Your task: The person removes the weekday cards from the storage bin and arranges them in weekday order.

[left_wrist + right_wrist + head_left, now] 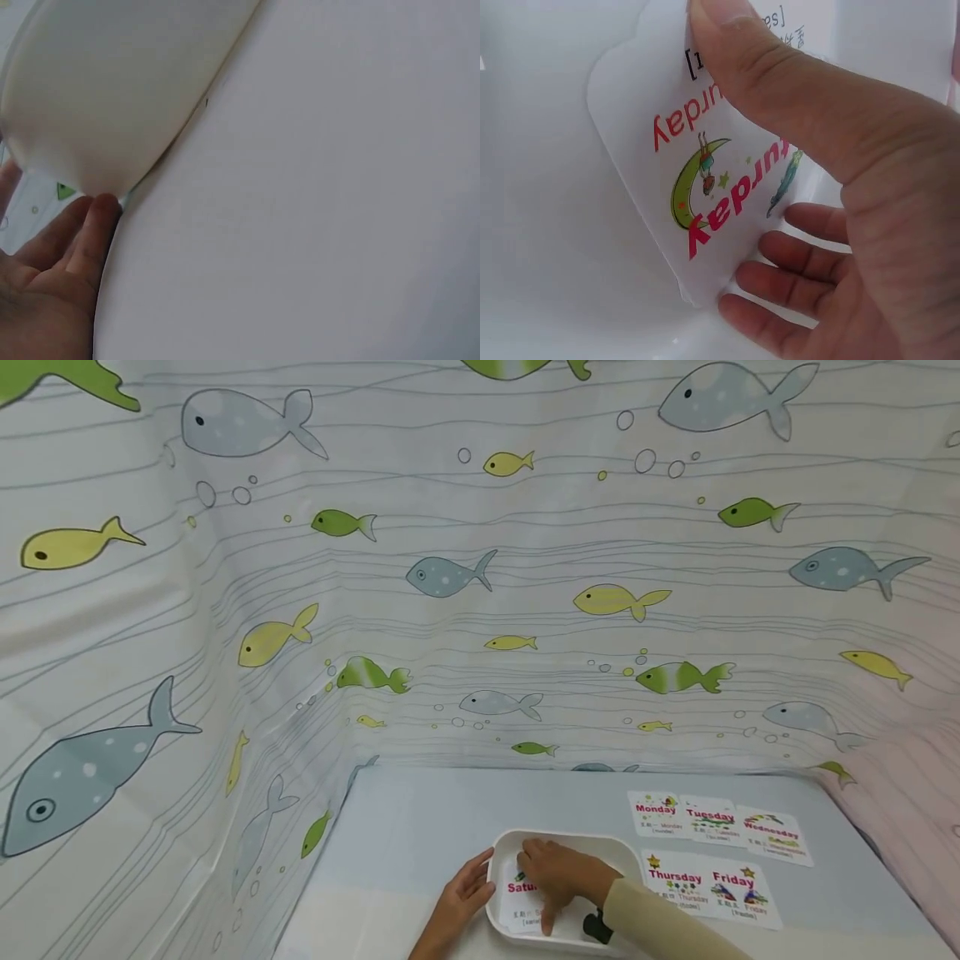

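A white tray (564, 837) stands on the table with a Saturday card (522, 914) inside it. My right hand (558, 877) reaches into the tray and grips this card, thumb on one edge and fingertips along the opposite one. In the right wrist view the Saturday card (660, 172) shows a green moon and red lettering, partly hidden by the thumb (772, 82). Another card edge seems to show beneath it. Against the tray's left outer side rests my left hand (461, 897), its fingertips touching the wall, as the left wrist view of the tray (112, 97) also shows.
Right of the tray lie two rows of weekday cards: Monday (656, 821), Tuesday (711, 831) and Wednesday (772, 843) behind, Thursday (677, 889) and Friday (737, 893) in front. A fish-patterned curtain (450, 635) surrounds the pale table (420, 818).
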Motion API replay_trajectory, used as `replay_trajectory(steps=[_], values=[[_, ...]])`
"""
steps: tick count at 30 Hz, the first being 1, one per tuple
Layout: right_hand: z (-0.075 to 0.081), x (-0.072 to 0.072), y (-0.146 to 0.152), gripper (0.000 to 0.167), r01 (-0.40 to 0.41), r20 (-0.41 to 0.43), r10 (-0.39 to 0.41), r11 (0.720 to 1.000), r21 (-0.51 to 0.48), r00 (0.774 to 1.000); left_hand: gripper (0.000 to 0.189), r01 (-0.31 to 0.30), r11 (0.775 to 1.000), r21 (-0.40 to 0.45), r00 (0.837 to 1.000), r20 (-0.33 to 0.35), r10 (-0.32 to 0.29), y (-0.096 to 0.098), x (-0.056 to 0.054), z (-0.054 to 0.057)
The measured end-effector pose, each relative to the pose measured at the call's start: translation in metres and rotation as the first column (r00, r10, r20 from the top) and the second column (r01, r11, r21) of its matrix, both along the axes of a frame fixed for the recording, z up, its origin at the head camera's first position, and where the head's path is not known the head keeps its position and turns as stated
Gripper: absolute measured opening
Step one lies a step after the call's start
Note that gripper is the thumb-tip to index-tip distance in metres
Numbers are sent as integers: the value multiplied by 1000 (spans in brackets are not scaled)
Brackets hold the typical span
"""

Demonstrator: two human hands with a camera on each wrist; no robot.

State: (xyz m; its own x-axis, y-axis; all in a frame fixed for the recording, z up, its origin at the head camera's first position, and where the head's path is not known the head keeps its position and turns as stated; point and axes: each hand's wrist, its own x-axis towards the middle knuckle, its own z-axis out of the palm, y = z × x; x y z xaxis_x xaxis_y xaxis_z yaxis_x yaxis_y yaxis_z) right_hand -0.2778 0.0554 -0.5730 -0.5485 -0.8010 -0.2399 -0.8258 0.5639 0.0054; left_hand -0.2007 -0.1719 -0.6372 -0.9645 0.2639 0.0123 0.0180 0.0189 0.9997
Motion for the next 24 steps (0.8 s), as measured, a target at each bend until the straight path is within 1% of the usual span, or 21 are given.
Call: replay_trajectory(steps=[7, 10, 13, 21, 24], values=[[-2, 2, -5, 102, 35, -23, -34, 998, 42, 999, 55, 7, 1000, -5, 1000, 0, -7, 0, -2, 0], [-1, 4, -6, 101, 28, -50, -26, 998, 50, 998, 54, 24, 1000, -13, 1000, -6, -24, 0, -2, -2], [0, 5, -7, 101, 22, -67, -18, 998, 54, 998, 53, 25, 999, -22, 999, -21, -26, 1, -3, -2], [-2, 5, -9, 101, 63, -27, -62, 996, 59, 998, 51, -5, 998, -60, 999, -40, 2, 2, -2, -1], [-3, 5, -9, 101, 66, -32, -64, 996, 54, 997, 50, -14, 998, -58, 1000, -21, 13, 4, -2, 1]])
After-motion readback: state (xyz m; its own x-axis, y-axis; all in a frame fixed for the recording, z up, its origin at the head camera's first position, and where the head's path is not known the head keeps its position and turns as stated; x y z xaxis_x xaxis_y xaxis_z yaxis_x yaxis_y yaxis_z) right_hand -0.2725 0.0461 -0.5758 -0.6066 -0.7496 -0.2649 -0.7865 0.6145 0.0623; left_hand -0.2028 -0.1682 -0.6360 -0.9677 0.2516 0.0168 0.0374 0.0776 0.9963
